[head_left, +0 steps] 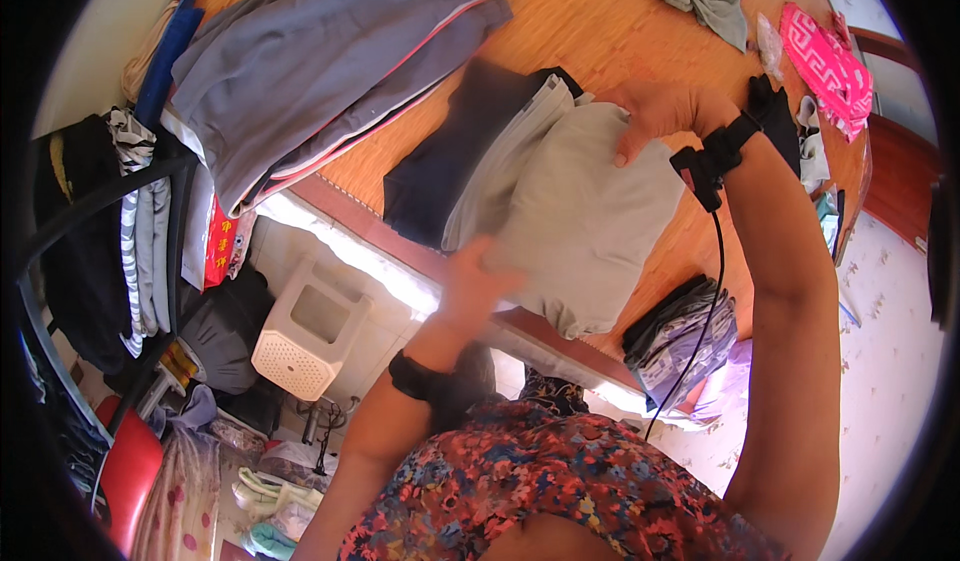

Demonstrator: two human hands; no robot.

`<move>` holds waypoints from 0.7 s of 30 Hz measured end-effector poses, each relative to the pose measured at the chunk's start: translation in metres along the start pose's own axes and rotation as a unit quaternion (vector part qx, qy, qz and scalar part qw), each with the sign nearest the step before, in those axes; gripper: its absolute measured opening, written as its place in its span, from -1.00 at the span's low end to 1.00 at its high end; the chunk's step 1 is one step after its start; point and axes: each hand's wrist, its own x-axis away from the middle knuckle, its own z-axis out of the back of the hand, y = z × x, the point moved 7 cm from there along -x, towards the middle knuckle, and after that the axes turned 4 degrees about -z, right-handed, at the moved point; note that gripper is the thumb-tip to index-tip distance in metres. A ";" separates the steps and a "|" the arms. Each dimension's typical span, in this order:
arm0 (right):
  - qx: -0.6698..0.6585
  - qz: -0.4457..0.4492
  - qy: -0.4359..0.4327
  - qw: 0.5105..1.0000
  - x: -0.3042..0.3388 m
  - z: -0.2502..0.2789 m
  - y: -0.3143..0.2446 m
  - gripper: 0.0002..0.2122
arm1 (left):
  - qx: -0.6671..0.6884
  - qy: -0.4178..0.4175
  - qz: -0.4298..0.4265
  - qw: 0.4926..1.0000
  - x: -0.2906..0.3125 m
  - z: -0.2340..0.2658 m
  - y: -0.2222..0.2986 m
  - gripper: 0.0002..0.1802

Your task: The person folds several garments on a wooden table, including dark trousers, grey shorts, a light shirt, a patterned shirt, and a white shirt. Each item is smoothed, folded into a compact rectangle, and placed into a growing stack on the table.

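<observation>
A light grey folded garment [600, 216] lies near the front edge of the wooden table. My right hand [665, 116] is at its far edge, thumb on top and fingers curled at the cloth. Smeared by motion, my left hand [478, 281] is at the garment's near left corner; its fingers cannot be made out. Just left of the garment lie a grey folded piece [490, 176] and a dark navy cloth [430, 181], partly overlapped. Black bands with small devices sit on both wrists.
Grey trousers [330, 61] with red and white piping spread over the table [570, 21] at the far left. Folded patterned clothes [690, 336] sit at the right front edge. A pink patterned cloth [825, 71] lies far right. A beige plastic stool [312, 331] stands below, left.
</observation>
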 end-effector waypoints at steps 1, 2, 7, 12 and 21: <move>-0.022 -0.020 -0.001 1.000 0.001 -0.002 0.006 -0.49 | 0.036 0.004 -0.031 0.999 0.001 0.001 0.006 -0.76; -0.037 -0.051 -0.003 0.998 0.003 -0.003 0.013 -0.51 | 0.015 0.009 -0.037 0.999 0.003 0.001 0.008 -0.76; -0.220 -0.017 0.056 0.974 0.009 0.003 0.018 -0.69 | -0.003 0.148 -0.093 0.985 0.016 0.019 0.021 -0.75; -0.254 -0.057 0.276 0.925 -0.013 0.027 0.042 -0.76 | 0.013 0.162 -0.102 0.981 -0.013 0.039 0.015 -0.50; -0.005 -0.050 0.246 0.968 -0.024 0.011 0.000 -0.81 | -0.174 0.157 -0.225 0.946 0.005 0.025 0.014 -0.30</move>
